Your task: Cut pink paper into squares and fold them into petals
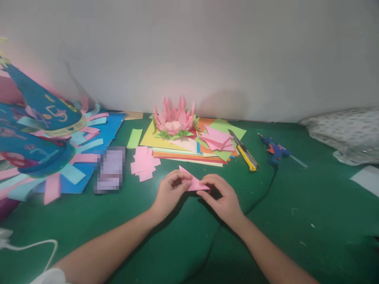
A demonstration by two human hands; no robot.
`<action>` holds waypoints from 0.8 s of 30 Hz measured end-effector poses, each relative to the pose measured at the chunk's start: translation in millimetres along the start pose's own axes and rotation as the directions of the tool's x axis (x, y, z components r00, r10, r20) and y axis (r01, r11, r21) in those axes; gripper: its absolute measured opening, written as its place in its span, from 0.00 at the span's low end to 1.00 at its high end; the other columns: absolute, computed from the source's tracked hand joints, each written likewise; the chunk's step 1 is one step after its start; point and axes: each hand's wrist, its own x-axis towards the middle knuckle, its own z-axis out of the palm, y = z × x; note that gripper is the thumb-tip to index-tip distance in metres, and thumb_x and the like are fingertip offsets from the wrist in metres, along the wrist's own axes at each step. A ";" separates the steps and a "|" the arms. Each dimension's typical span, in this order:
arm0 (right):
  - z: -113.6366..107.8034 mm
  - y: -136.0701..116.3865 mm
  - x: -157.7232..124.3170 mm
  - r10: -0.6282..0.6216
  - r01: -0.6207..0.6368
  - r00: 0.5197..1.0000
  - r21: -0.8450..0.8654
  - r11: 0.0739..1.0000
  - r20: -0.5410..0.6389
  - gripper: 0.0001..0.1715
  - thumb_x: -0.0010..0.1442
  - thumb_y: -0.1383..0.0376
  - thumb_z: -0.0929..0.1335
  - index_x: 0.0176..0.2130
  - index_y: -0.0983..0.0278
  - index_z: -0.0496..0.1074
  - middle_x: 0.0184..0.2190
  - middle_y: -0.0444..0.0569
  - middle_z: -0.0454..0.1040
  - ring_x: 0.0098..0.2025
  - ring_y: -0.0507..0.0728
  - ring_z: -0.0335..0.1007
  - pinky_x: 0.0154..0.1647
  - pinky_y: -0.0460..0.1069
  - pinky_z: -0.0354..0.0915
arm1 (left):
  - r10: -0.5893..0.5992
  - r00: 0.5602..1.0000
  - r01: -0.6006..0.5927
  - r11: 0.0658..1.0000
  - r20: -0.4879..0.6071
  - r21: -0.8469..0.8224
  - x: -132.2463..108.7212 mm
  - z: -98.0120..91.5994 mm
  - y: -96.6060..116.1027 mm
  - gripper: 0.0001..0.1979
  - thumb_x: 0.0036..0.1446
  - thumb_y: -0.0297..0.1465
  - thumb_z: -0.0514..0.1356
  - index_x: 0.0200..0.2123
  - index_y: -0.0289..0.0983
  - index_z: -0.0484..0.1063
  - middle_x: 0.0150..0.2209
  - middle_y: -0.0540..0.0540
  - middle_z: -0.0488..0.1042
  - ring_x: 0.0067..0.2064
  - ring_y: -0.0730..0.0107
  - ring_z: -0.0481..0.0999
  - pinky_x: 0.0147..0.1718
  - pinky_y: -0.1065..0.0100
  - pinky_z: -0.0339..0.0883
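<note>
Between my two hands is a piece of pink paper (pixel 193 182), folded to a triangle with one point toward the upper left. My left hand (pixel 173 191) pinches its left part between thumb and fingers. The right corner is pinched by my right hand (pixel 223 195), thumb below and index finger above. Just beyond my left hand lie several pink paper strips (pixel 145 162). Farther back, a pink paper lotus flower (pixel 174 120) with green leaves rests on a stack of coloured paper (pixel 189 154). Loose pink sheets (pixel 217 138) lie to its right.
A yellow utility knife (pixel 247 156) lies with its blade toward the wall. Right of it is a blue glue gun (pixel 276 152), its cord (pixel 263 193) running toward me. A phone (pixel 110 169), blurred out, and blue paper cone hats (pixel 44 102) are at left.
</note>
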 end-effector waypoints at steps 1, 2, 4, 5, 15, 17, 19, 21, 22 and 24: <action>-0.1 -0.4 0.2 0.003 -0.003 1.000 -0.010 1.000 -0.001 0.06 0.57 0.65 0.69 0.38 0.60 0.69 0.34 0.46 0.71 0.35 0.54 0.67 0.33 0.48 0.65 | -0.020 1.000 0.020 1.000 0.000 -0.013 -0.2 0.3 -0.1 0.04 0.50 0.30 0.62 0.31 0.35 0.74 0.33 0.48 0.70 0.35 0.73 0.70 0.35 0.71 0.64; -0.3 -0.8 0.5 0.007 -0.007 1.000 -0.020 1.000 -0.004 0.06 0.57 0.65 0.69 0.38 0.60 0.69 0.35 0.47 0.71 0.35 0.54 0.68 0.32 0.48 0.65 | -0.045 0.999 0.045 0.998 -0.001 -0.038 -0.5 0.7 -0.4 0.05 0.49 0.30 0.63 0.31 0.35 0.73 0.32 0.49 0.70 0.33 0.74 0.69 0.33 0.72 0.64; -0.5 -1.0 0.9 0.011 -0.011 1.000 -0.041 0.999 -0.014 0.07 0.58 0.65 0.68 0.40 0.59 0.71 0.35 0.48 0.72 0.35 0.55 0.69 0.32 0.48 0.66 | -0.100 0.995 0.099 0.988 -0.002 -0.117 -0.7 1.6 -1.0 0.08 0.48 0.30 0.64 0.32 0.35 0.70 0.30 0.51 0.69 0.30 0.78 0.68 0.29 0.75 0.63; -0.6 -0.8 1.0 0.003 -0.005 1.000 -0.052 0.999 -0.022 0.08 0.58 0.65 0.68 0.40 0.59 0.71 0.36 0.48 0.73 0.36 0.55 0.69 0.34 0.49 0.66 | -0.122 0.993 0.120 0.980 0.001 -0.161 -0.5 2.0 -1.4 0.10 0.47 0.30 0.65 0.33 0.35 0.68 0.30 0.52 0.68 0.28 0.80 0.67 0.28 0.76 0.62; -0.6 0.3 -0.5 -0.183 0.168 0.982 -0.242 0.955 -0.038 0.16 0.59 0.68 0.67 0.47 0.57 0.72 0.41 0.49 0.75 0.42 0.57 0.70 0.42 0.54 0.66 | -0.172 0.985 0.159 0.957 -0.034 -0.244 0.6 3.6 -2.1 0.13 0.46 0.30 0.66 0.35 0.35 0.66 0.33 0.52 0.67 0.29 0.83 0.66 0.28 0.78 0.61; -0.8 -1.2 -0.8 -0.207 0.193 0.978 -0.260 0.946 -0.030 0.16 0.59 0.68 0.67 0.48 0.57 0.72 0.42 0.49 0.75 0.42 0.57 0.69 0.43 0.54 0.66 | -0.162 0.986 0.148 0.961 -0.043 -0.234 0.9 2.8 -3.8 0.13 0.47 0.30 0.66 0.35 0.35 0.67 0.34 0.52 0.67 0.30 0.82 0.67 0.29 0.78 0.62; -0.8 -2.2 -0.9 -0.221 0.209 0.975 -0.270 0.940 -0.018 0.16 0.59 0.68 0.67 0.47 0.57 0.72 0.43 0.49 0.75 0.42 0.57 0.69 0.43 0.55 0.65 | -0.131 0.990 0.116 0.967 -0.053 -0.226 1.6 1.8 -5.7 0.12 0.47 0.29 0.65 0.35 0.35 0.67 0.36 0.51 0.67 0.32 0.81 0.67 0.31 0.77 0.63; -0.5 -2.4 -0.8 -0.225 0.217 0.974 -0.263 0.940 0.000 0.15 0.59 0.69 0.67 0.46 0.57 0.72 0.44 0.49 0.74 0.42 0.57 0.69 0.43 0.55 0.65 | -0.087 0.994 0.072 0.974 -0.061 -0.215 2.2 1.1 -7.0 0.12 0.47 0.29 0.65 0.36 0.36 0.67 0.37 0.51 0.66 0.33 0.81 0.67 0.32 0.77 0.63; -0.2 -2.3 -0.7 -0.222 0.216 0.975 -0.254 0.943 0.005 0.15 0.59 0.69 0.67 0.47 0.57 0.72 0.44 0.49 0.74 0.43 0.57 0.68 0.43 0.55 0.65 | -0.068 0.996 0.054 0.977 -0.058 -0.208 2.4 1.0 -7.4 0.13 0.47 0.29 0.65 0.37 0.37 0.68 0.37 0.51 0.65 0.32 0.81 0.67 0.31 0.78 0.63; 0.3 -1.6 -0.4 -0.208 0.202 0.978 -0.236 0.951 -0.003 0.16 0.59 0.69 0.67 0.48 0.58 0.71 0.44 0.49 0.74 0.44 0.57 0.68 0.44 0.55 0.65 | -0.043 0.999 0.036 0.978 -0.029 -0.204 2.3 1.4 -7.6 0.16 0.49 0.28 0.64 0.42 0.39 0.67 0.36 0.52 0.64 0.30 0.82 0.66 0.29 0.78 0.63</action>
